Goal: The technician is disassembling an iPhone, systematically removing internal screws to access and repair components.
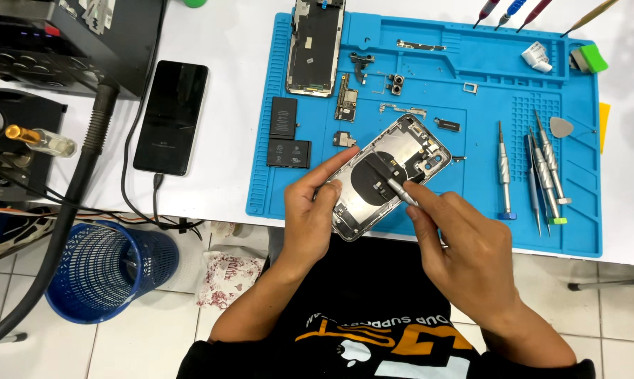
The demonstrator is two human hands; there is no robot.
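Hands at phone housing — right hand holds screwdriver

Two hands, left and right; one opened phone housing; one intact black phone. Two black batteries; one blue mat; one blue basket.

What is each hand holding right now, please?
Left hand: gripping the opened phone housing by its edge.
Right hand: pinching a small screwdriver.

Dark-screened black phone lies left of the blue mat, removed black display panel at mat's top-left, two black white-labelled battery cells below it.
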